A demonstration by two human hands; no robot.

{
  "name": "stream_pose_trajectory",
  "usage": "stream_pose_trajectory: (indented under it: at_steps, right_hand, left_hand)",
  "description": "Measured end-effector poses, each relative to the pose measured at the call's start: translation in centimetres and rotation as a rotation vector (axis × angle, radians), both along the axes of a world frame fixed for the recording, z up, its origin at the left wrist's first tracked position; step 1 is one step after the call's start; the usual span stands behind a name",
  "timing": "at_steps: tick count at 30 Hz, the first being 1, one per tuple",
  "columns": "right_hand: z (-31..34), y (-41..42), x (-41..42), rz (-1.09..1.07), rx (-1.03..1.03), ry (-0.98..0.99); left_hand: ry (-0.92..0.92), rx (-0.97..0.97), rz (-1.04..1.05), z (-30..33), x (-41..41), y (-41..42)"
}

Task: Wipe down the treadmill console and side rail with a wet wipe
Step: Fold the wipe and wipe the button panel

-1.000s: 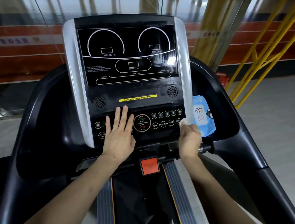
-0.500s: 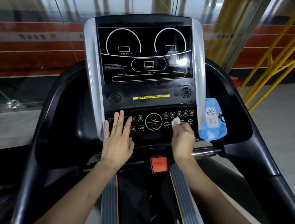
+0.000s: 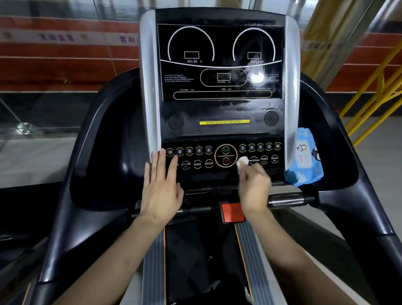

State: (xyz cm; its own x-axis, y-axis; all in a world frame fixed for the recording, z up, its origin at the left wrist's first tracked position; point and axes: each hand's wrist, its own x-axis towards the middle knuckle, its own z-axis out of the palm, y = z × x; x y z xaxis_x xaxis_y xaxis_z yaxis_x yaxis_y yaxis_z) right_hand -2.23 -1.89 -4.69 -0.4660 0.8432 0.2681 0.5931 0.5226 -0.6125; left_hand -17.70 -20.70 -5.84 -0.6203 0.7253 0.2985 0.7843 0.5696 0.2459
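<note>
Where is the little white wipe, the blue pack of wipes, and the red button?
wipe [image 3: 242, 161], head view, on the white bit poking past the fingers.
pack of wipes [image 3: 304, 163], head view, on its blue front.
red button [image 3: 232, 213], head view, on its red face.

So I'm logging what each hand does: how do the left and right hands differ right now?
The left hand lies flat with straight fingers on the button panel's left end, while the right hand is curled. The left hand holds nothing, while the right hand pinches a white wet wipe against the buttons just right of the START/STOP dial. Both are bare and reach the same lower panel.
</note>
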Motion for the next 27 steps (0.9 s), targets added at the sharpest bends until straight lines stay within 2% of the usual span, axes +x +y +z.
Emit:
stream_pose_trajectory:
  at_steps: [2,6,8,11,14,18,21,24,27]
  right_hand:
    - [0.3,-3.2,-2.7,0.174,-0.112,0.03]
    - [0.3,-5.8,-4.6,0.355,-0.06,0.05]
    - [-0.3,-3.8,-2.9,0.279,-0.004,0.048]
    - [-1.1,-0.3,0.6,0.055,0.185,0.024]
    - [-1.5,-0.4,0.2,-0.009,0.166,0.032]
    - [-1.7,-5.8,-5.2,0.257,0.195,0.002]
    - [-1.2,-7.2,-6.4,0.379,0.19,-0.03]
    - [-1.2,-3.3,-3.1,0.224,0.073,0.022]
    - [-1.5,0.2,0.4,0.014,0.107,0.05]
  left_hand:
    - [-0.006,0.003,0.018,0.0,-0.1,-0.3]
    - [-0.029,0.007,0.02,-0.2,0.1,-0.4]
    - [-0.034,-0.002,0.02,-0.3,0.2,-0.4]
    - [-0.037,0.004,0.019,-0.4,0.2,-0.7]
    - [-0.042,0.009,0.019,-0.3,-0.1,-1.2]
    - [-0.05,0.006,0.026,-0.4,-0.2,-1.3]
    - [-0.051,-0.007,0.03,-0.5,-0.3,-1.4]
    - [-0.062,-0.008,0.024,-0.6,-0.5,-1.6]
    - [-0.069,0.009,0.014,-0.5,-0.7,-1.8]
